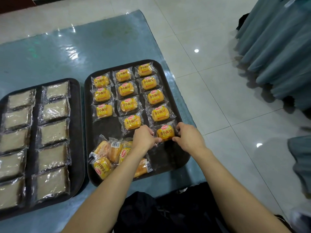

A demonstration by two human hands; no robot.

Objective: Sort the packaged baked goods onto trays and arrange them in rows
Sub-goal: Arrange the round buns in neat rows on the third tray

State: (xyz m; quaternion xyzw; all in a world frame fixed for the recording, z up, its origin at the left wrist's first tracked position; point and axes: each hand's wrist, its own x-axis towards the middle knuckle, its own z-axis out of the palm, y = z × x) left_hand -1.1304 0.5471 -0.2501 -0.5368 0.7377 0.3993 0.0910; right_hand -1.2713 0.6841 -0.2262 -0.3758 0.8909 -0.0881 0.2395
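Holding one yellow bread pack (165,133) between them, the left hand (145,138) and right hand (188,138) pinch its clear wrapper at opposite sides; each grip is narrow, closed on the wrapper edge. The pack lies label up on the right tray (171,163), at about 4 o'clock on that tray, at the near end of the right-hand column.

Nearest the camera: a dark bag or garment (168,214) at the counter's near edge, between the forearms.

Right tray, 7 o'clock: a loose heap of yellow packs (105,157), overlapping and turned various ways, partly hidden by the left forearm.

Right tray, centre to 12 o'clock: sorted yellow packs (128,105) in three columns, labels up. Left column three, middle column four, right column five counting the held one. Neighbours touch or nearly touch.

Left tray (78,132), just beside the right tray at its 9 o'clock: pale square cakes (53,133) in clear wrap, two columns, edges meeting. Left column runs out of view.

Both trays sit on the counter (67,52), covered in glossy blue-green sheet. Beyond, at 1 to 3 o'clock: tiled floor (210,73) and draped grey-blue cloth (277,47).
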